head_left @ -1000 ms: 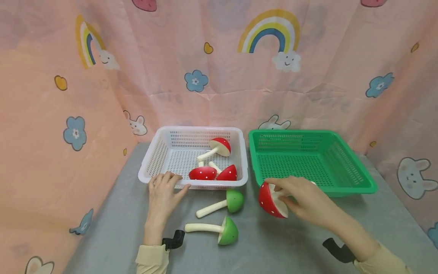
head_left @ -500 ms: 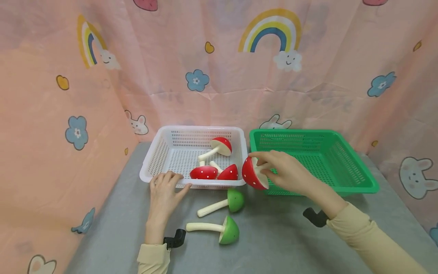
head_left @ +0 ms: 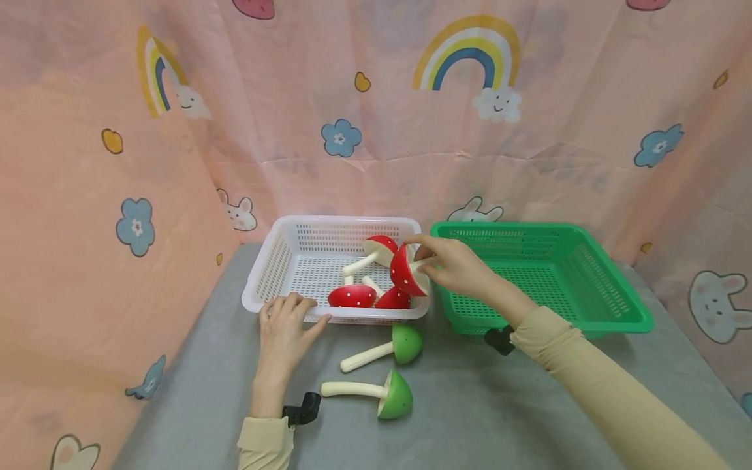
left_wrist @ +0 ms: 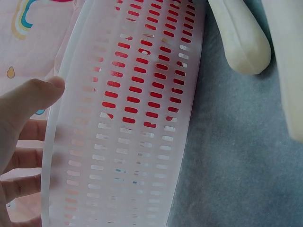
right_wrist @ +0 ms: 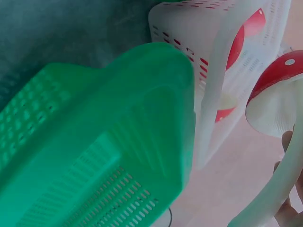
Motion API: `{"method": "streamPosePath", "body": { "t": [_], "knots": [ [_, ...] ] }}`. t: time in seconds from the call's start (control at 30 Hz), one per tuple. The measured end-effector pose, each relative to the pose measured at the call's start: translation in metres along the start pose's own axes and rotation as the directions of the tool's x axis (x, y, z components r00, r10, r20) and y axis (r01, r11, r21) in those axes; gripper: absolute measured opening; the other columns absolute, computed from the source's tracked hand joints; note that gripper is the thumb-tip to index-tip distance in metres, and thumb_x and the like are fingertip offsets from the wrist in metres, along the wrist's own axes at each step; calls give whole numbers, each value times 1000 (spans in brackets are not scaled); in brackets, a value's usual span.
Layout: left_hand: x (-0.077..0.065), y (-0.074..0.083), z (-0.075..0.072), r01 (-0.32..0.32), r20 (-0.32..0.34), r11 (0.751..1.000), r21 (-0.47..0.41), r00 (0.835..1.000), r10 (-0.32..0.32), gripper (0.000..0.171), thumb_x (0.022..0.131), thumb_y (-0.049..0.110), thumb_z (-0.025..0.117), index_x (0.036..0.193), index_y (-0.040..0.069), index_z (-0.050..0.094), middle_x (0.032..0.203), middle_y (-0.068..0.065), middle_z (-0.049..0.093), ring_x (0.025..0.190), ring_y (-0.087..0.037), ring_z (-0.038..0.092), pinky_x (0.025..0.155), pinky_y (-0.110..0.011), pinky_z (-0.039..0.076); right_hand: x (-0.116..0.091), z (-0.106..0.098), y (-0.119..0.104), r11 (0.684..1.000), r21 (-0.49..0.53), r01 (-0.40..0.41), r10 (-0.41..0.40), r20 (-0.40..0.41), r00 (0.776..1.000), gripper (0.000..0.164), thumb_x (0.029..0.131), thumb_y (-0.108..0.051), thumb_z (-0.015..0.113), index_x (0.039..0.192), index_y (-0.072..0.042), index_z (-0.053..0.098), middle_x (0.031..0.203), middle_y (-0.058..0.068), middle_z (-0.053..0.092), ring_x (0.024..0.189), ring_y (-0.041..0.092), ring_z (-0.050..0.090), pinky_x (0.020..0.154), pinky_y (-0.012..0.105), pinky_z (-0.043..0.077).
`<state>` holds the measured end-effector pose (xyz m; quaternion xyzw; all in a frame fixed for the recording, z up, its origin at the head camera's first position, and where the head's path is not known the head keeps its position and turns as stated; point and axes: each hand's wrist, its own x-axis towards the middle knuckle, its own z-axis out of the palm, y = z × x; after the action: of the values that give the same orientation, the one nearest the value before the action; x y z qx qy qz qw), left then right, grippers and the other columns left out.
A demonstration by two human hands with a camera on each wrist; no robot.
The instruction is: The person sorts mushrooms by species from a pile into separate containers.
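My right hand (head_left: 461, 264) holds a red toy mushroom (head_left: 404, 271) with white dots by its stem, over the right side of the white basket (head_left: 251, 294). Its cap faces left, and in the right wrist view the pale stem (right_wrist: 277, 182) curves down past the fingers. Inside the basket lie three other red mushrooms, one red cap (head_left: 352, 297) close to the front wall. My left hand (head_left: 282, 339) grips the basket's front rim at the left, with the thumb (left_wrist: 45, 87) outside and the fingers behind the wall.
A green basket (head_left: 631, 320) stands close to the right of the white one. Two green-capped toy mushrooms, an upper one (head_left: 407, 344) and a lower one (head_left: 395, 397), lie on the grey table (head_left: 470, 418) in front. A pink patterned cloth (head_left: 388, 176) hangs behind.
My right hand has carried the red mushroom up and left, from in front of the green basket to over the white basket. The left hand has stayed at the rim.
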<state>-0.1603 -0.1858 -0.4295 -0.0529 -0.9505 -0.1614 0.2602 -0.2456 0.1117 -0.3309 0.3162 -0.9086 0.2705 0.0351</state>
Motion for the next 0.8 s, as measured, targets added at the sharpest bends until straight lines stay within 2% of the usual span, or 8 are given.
{"method": "streamPosePath", "body": {
  "t": [0.13, 0.3, 0.47, 0.63, 0.8],
  "knots": [
    [-1, 0, -1, 0, -4, 1000, -1, 1000, 0, 33, 77, 34, 79, 100, 11, 71, 96, -6, 65, 98, -28, 56, 102, -53, 34, 18, 10, 0, 999, 14, -40, 40, -1, 999, 51, 86, -6, 66, 134, -19, 52, 101, 6, 70, 94, 20, 67, 75, 35, 58],
    [-1, 0, -2, -7, -5, 1000, -1, 1000, 7, 33, 77, 34, 79, 101, 12, 72, 97, -6, 66, 98, -28, 56, 102, -54, 34, 36, 20, -4, 996, 10, -87, 87, 28, 996, 51, 86, -5, 65, 134, -15, 52, 101, 8, 70, 94, 22, 66, 79, 37, 57],
    [-1, 0, -1, -10, -12, 1000, 1, 1000, 10, 34, 77, 34, 80, 100, 12, 72, 96, -6, 66, 97, -28, 56, 101, -54, 35, 50, 30, -6, 995, -28, -96, 97, 67, 993, 53, 85, -5, 67, 135, -16, 52, 102, 9, 68, 93, 22, 65, 77, 34, 57],
    [0, 1, 0, -6, -7, 1000, -6, 1000, 6, 33, 77, 34, 79, 100, 12, 72, 96, -6, 65, 97, -28, 56, 102, -54, 34, 61, 39, -4, 991, -74, -109, 114, 72, 991, 53, 85, -5, 67, 135, -15, 51, 104, 9, 68, 93, 23, 64, 73, 32, 58],
    [0, 2, 0, -3, 4, 1000, -12, 1000, 3, 34, 77, 35, 80, 100, 11, 71, 97, -6, 65, 98, -28, 56, 102, -54, 34, 69, 45, -3, 989, -103, -104, 113, 86, 990, 51, 84, -4, 67, 132, -14, 53, 106, 9, 68, 95, 24, 64, 79, 34, 58]
  ]
}}
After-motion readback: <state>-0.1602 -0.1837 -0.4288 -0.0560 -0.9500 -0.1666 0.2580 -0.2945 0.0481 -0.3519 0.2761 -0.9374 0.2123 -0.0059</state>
